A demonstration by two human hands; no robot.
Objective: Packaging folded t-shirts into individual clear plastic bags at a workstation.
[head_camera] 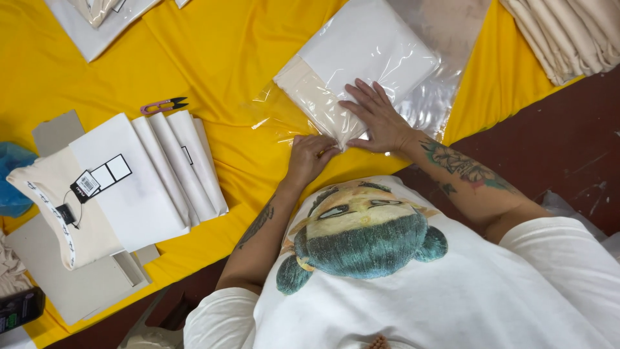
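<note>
A folded white and cream garment lies partly inside a clear plastic bag on the yellow table cover. My right hand rests flat, fingers spread, on the cream end of the garment near the bag's mouth. My left hand is curled at the near corner of the package, its fingertips pinching the bag's edge. Both forearms carry tattoos.
To the left sits a fanned stack of folded white garments with hang tags on grey cardboard sheets. Pink thread snips lie above it. Cream folded garments are stacked top right. A blue bag is at the left edge.
</note>
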